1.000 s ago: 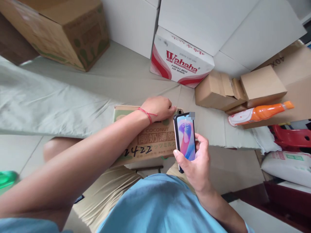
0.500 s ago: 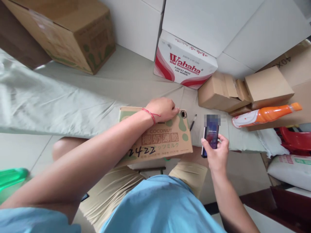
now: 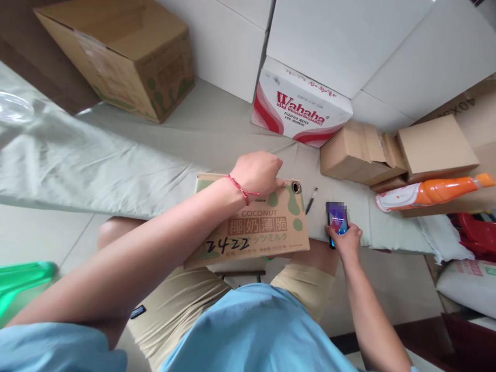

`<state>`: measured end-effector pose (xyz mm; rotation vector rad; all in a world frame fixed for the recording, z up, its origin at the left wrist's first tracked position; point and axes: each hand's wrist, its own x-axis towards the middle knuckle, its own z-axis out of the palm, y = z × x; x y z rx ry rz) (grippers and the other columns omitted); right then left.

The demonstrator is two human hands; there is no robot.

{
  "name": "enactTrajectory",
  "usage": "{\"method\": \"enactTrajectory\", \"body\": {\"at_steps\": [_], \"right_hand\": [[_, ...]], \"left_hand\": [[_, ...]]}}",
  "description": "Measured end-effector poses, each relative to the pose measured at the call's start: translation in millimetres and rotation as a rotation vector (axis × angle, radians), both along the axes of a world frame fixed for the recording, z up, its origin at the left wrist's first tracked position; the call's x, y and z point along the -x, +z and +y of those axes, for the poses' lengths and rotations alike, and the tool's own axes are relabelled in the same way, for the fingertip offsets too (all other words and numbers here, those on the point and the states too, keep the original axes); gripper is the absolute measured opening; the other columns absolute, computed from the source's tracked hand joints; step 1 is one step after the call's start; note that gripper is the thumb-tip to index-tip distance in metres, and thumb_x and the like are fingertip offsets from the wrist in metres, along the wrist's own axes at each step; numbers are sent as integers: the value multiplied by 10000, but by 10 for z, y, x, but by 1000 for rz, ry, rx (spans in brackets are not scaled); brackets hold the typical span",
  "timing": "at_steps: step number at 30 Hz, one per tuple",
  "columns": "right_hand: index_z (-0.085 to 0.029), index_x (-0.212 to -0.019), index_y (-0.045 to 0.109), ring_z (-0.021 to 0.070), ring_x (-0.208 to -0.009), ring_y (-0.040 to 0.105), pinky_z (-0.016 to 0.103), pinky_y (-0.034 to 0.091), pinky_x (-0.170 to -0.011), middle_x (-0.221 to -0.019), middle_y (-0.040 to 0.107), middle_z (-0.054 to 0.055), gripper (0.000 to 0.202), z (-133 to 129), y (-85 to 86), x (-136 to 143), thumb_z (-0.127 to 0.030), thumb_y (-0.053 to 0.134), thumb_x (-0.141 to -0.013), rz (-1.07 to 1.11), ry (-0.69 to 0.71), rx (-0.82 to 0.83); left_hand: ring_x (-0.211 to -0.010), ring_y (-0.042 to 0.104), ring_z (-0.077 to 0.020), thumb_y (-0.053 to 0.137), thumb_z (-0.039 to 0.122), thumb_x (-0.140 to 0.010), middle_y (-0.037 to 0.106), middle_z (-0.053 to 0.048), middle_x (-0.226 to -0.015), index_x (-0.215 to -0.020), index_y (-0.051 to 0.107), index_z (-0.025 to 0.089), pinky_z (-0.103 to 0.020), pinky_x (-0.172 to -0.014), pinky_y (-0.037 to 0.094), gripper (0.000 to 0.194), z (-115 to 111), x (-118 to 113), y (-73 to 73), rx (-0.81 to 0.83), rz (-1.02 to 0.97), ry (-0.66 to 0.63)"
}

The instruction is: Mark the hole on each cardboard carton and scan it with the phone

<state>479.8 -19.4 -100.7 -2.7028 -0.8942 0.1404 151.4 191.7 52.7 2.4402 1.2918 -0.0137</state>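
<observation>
A cardboard carton (image 3: 267,227) marked 2422 lies at the near edge of the cloth-covered surface, in front of my body. My left hand (image 3: 258,173), with a red cord at the wrist, rests over its upper edge; the fingers are bent, a fingertip lies near the round hole in the carton, and whether they hold anything is hidden. On the right, my right hand (image 3: 346,240) grips the lower end of a smartphone (image 3: 338,219) whose screen is lit. Between the carton and the phone lies a black pen (image 3: 311,200).
Along the wall stand a large carton (image 3: 163,67), a white and red Wahaha box (image 3: 302,106), smaller cardboard boxes (image 3: 360,152) and an orange bottle (image 3: 434,191). A green plastic object (image 3: 27,279) is at the far left, a red one (image 3: 475,235) at the far right.
My right hand has lowered the phone toward the cloth surface, and its screen now shows brighter. My left hand has hardly moved on the carton. The whole view has shifted slightly.
</observation>
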Motion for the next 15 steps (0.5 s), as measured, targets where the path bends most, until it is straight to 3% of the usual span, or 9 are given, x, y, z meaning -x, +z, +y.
{"method": "enactTrajectory", "body": {"at_steps": [3,6,8,10,13,15], "right_hand": [[-41,-1358,611,487,-1434,494,604,344,-1257,-1395,591,351,968,29,17,-10,-747,773,-716,-20,26,9],[-78,-1385,610,478,-1511,434,640,280,-1294,-1521,535,347,1005,-16,101,113,-860,681,-757,-62,93,-80],[-128,-1412,594,435,-1459,518,635,388,-1244,-1526,557,307,1004,-90,193,287,-901,656,-773,29,168,-237],[-185,-1400,603,380,-1330,641,593,545,-1113,-1420,655,243,930,-173,306,509,-888,692,-797,330,243,-365],[-250,-1379,641,341,-1260,716,516,656,-957,-1338,732,163,771,-237,475,819,-819,731,-865,876,303,-402],[-274,-1424,645,343,-1332,700,516,660,-987,-1421,717,148,728,-196,561,953,-789,709,-913,1047,350,-425]], "left_hand": [[-1229,718,-396,668,472,-1034,782,-192,-1275,-1238,800,171,-419,-893,565,387,-30,5,19,-59,37,-42],[-1274,692,-385,655,459,-1047,782,-180,-1259,-1187,803,178,-419,-935,574,347,-33,37,34,-73,47,-66],[-1311,676,-378,665,433,-1035,765,-172,-1321,-1239,786,176,-431,-994,582,350,-40,132,59,-62,26,-66],[-1365,654,-358,654,416,-1028,718,-154,-1449,-1324,750,179,-442,-1099,568,391,-95,324,82,-67,-53,-28],[-1428,623,-313,556,462,-1056,658,-88,-1561,-1364,701,237,-428,-1256,495,408,-345,784,14,-128,-282,180],[-1345,680,-302,477,532,-1072,655,-52,-1545,-1372,655,286,-436,-1219,544,427,-619,1129,-164,-96,-433,435]]}}
